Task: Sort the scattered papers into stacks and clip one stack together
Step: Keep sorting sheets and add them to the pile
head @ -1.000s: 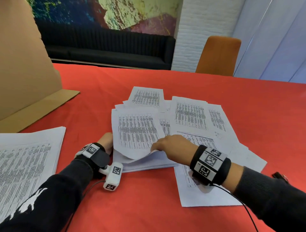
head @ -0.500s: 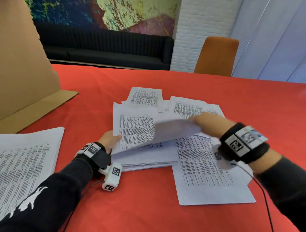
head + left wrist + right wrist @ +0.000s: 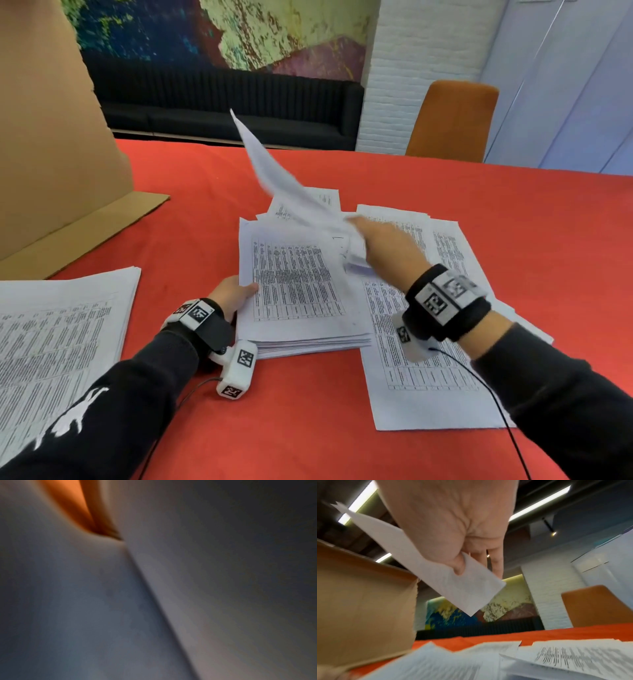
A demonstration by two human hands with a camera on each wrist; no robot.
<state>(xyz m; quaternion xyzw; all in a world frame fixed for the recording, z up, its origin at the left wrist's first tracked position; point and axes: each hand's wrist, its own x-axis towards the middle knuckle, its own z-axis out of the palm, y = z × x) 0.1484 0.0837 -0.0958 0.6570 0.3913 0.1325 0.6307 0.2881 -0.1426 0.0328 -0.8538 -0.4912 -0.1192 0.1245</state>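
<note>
I am now swinging my right hand, thumb and fingers pinching one sheet, up off the scattered papers, while my left hand, fingers hidden, is steadying the middle stack awaiting it.

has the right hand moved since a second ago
Yes. The right hand went from the near edge of the central stack up and away toward the orange chair, lifting a sheet.

Cardboard wall left; bare cloth right
</note>
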